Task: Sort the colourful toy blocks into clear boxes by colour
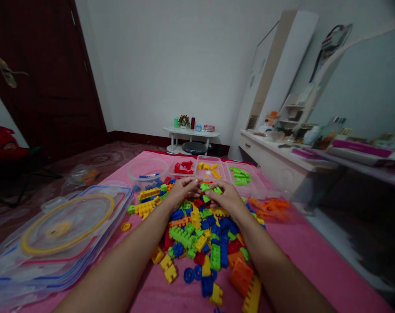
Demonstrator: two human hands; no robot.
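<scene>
Over the far part of a heap of plastic building blocks (197, 230), my two hands come close together. My right hand (226, 198) has its thumb and fingers closed around a green building block (217, 190), whose edges show between the fingers. Just to the left, my left hand (182, 191) is loosely curved with its fingers a little apart, fingertips near the green pieces; I see nothing held in it. The heap mixes green, blue, yellow, red and orange blocks. Blue wheels (189, 275) and an orange block (241, 276) lie at its near side.
Behind the heap stand clear trays of red blocks (184, 167), yellow blocks (213, 169) and green blocks (241, 176). A round clear tub (147, 161) holds blue pieces. Orange pieces (272, 209) lie at right. Stacked clear lids (70, 230) cover the left side of the pink cloth (318, 256).
</scene>
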